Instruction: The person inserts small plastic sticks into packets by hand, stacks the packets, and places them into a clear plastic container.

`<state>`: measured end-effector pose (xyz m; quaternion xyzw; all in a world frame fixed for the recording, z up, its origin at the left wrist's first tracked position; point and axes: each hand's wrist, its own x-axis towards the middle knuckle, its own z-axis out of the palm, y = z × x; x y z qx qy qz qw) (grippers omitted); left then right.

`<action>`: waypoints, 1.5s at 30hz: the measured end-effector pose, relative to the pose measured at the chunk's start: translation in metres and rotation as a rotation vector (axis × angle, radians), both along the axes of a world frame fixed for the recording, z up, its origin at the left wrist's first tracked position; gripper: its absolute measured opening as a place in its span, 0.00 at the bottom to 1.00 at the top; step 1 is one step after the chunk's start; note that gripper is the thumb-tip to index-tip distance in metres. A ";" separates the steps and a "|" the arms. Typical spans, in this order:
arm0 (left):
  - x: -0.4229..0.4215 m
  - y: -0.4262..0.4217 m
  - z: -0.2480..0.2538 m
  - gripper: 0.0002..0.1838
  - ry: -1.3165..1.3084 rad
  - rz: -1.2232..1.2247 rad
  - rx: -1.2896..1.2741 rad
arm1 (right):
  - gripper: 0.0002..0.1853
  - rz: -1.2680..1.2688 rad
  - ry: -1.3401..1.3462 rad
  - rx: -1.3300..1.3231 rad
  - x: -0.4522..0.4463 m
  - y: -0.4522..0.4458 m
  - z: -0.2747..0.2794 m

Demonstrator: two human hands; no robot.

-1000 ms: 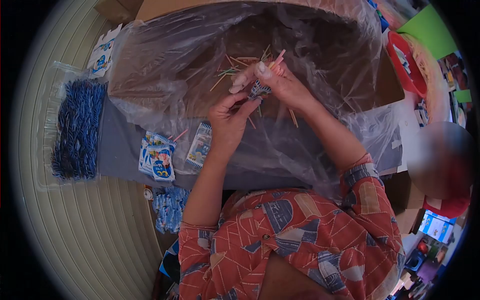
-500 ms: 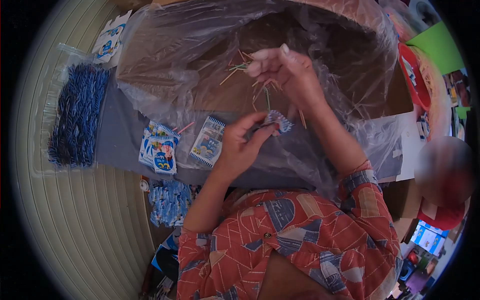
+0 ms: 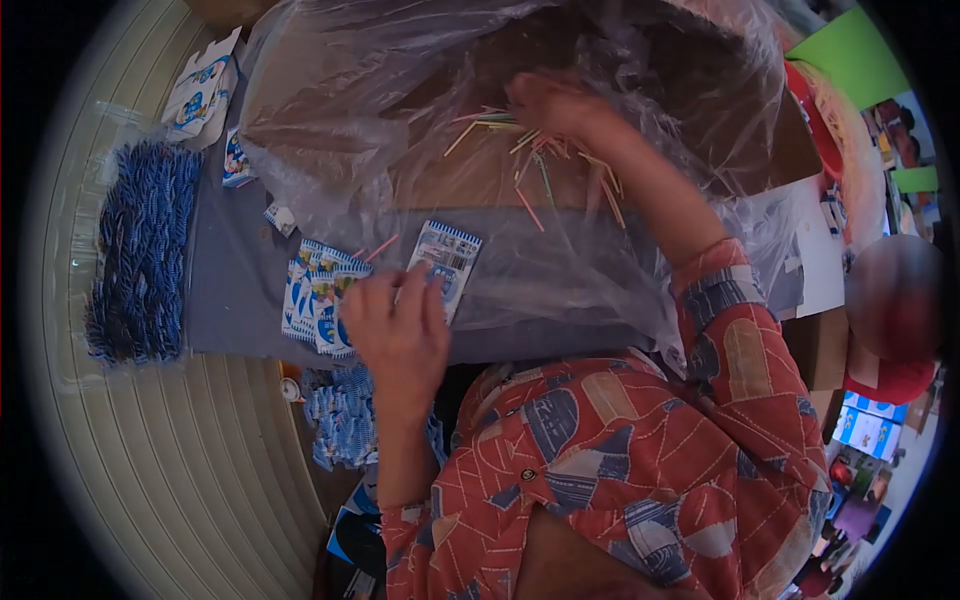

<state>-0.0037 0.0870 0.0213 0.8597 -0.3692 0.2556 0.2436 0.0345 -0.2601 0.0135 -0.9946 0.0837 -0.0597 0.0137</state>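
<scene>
My left hand (image 3: 398, 325) is over the small printed blue-and-white packets, its fingers apart and slightly bent. Its fingertips overlap the lower edge of one packet (image 3: 452, 252), which has a barcode. Beside it, the hand partly covers a cluster of similar packets (image 3: 305, 285). A thin pink stick (image 3: 382, 248) lies between them. Farther away, my right hand (image 3: 555, 105) is smeared by motion above a loose pile of thin pink, green and yellow sticks (image 3: 540, 145). Whether its fingers hold a stick cannot be made out.
Clear plastic film (image 3: 330, 150) lines a large cardboard box (image 3: 480, 185) behind the grey cloth (image 3: 235, 290). At left lies a bag of dark blue strips (image 3: 145, 250). White printed cartons (image 3: 200, 95) stand at the back left. More blue packets (image 3: 340, 415) sit below the table edge.
My left hand has moved left and down to the packets; the crumpled packet it held no longer shows in it. My right hand has reached farther in, down to the sticks. The view has shifted slightly.
</scene>
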 end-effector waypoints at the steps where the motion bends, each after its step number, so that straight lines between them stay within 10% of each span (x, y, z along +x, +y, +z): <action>1: -0.007 -0.009 -0.005 0.16 0.159 -0.115 0.033 | 0.20 0.025 0.188 0.119 -0.006 -0.003 0.019; 20: -0.034 -0.038 -0.028 0.14 0.066 0.020 0.281 | 0.24 0.173 0.344 0.055 -0.055 -0.001 0.001; 23: -0.032 -0.035 -0.036 0.14 0.035 -0.001 0.293 | 0.19 0.213 0.276 -0.460 -0.057 -0.006 -0.016; 25: -0.033 -0.035 -0.037 0.14 0.025 -0.008 0.278 | 0.17 0.030 0.157 0.042 -0.061 0.001 0.019; 29: -0.030 -0.033 -0.043 0.13 0.045 -0.090 0.184 | 0.19 -0.093 0.293 0.102 -0.060 0.002 0.053; 31: -0.030 -0.032 -0.031 0.12 0.104 -0.132 0.106 | 0.25 0.300 0.062 0.444 -0.062 -0.016 0.034; 35: -0.020 -0.023 -0.030 0.09 0.198 -0.159 -0.020 | 0.31 0.334 -0.162 0.235 -0.073 -0.036 0.032; 40: -0.022 -0.027 -0.032 0.09 0.160 -0.134 0.052 | 0.31 -0.228 0.396 -0.049 -0.083 -0.035 0.024; 45: -0.022 -0.025 -0.033 0.10 0.146 -0.095 0.075 | 0.23 -0.250 0.241 -0.164 -0.086 -0.042 0.020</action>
